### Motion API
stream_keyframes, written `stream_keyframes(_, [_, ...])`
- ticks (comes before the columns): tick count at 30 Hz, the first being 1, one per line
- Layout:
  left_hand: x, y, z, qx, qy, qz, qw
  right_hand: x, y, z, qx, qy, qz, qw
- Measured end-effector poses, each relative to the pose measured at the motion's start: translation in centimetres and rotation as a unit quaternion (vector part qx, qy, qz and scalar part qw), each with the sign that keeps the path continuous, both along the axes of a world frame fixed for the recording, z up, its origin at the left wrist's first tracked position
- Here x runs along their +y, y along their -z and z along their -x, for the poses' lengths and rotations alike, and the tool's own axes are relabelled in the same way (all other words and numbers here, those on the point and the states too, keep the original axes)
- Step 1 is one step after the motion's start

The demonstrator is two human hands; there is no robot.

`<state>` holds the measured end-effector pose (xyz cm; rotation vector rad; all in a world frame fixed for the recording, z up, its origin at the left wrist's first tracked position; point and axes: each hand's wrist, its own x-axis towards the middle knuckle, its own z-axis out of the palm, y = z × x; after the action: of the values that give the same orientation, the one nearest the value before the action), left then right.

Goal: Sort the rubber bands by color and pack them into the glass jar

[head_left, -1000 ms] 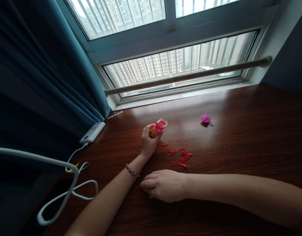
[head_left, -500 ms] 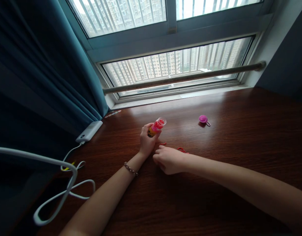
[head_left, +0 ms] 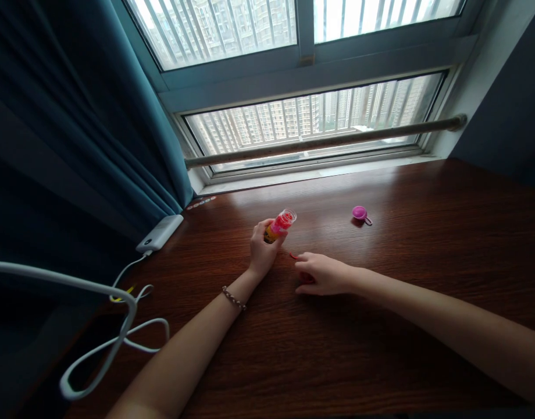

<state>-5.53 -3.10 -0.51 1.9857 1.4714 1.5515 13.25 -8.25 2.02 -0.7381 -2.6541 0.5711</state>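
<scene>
My left hand point(head_left: 263, 251) is wrapped around a small clear bottle point(head_left: 280, 227) with a pink and yellow label. The bottle is tilted, its uncapped mouth facing up and to the right, with red contents inside. To the right of it, my right hand point(head_left: 322, 273) rests low over the table, thumb and index finger apart. Its index fingertip is at a short red strand point(head_left: 292, 255) on the wood. Some red shows in the shadow under the palm, mostly hidden by the fingers. Farther back lies a pink round cap point(head_left: 359, 213) with a loop.
The dark brown wooden table point(head_left: 407, 233) runs up to a barred window with a rail point(head_left: 328, 141). At the left, a white power bank point(head_left: 160, 233) lies by the blue curtain point(head_left: 119, 116). Its white cable point(head_left: 130, 314) loops over the table's left side.
My right hand has moved right, away from the bottle, and its fingers have spread. It now covers the red strands that lay beside its wrist. My left hand and the bottle have barely moved.
</scene>
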Motion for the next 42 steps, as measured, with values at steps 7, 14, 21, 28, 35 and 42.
stream_keyframes(7, [-0.1, -0.2, -0.1, 0.013, 0.002, -0.007, 1.0, 1.3, 0.7, 0.5, 0.081, 0.078, -0.022, 0.993])
stream_keyframes(14, [0.1, 0.2, 0.1, 0.006, 0.002, 0.009, 1.0, 1.0, 0.5, 1.3, -0.008, 0.032, -0.002, 0.999])
stream_keyframes(21, [0.1, 0.0, 0.1, 0.009, 0.005, 0.007, 1.0, -1.9, 0.8, -1.8, -0.01, 0.015, -0.057, 0.998])
stream_keyframes(28, [-0.1, -0.3, -0.1, 0.042, 0.039, -0.003, 0.998, -1.8, 0.8, -4.4, 0.078, 0.212, -0.05, 0.973])
stream_keyframes(35, [-0.2, -0.4, -0.2, 0.075, 0.066, -0.006, 0.995, -2.1, -0.3, -5.0, -0.052, 0.162, 0.01, 0.985])
stream_keyframes(42, [-0.3, -0.8, -0.4, 0.089, 0.094, 0.007, 0.992, -3.0, -0.8, -4.4, -0.087, 0.11, 0.016, 0.99])
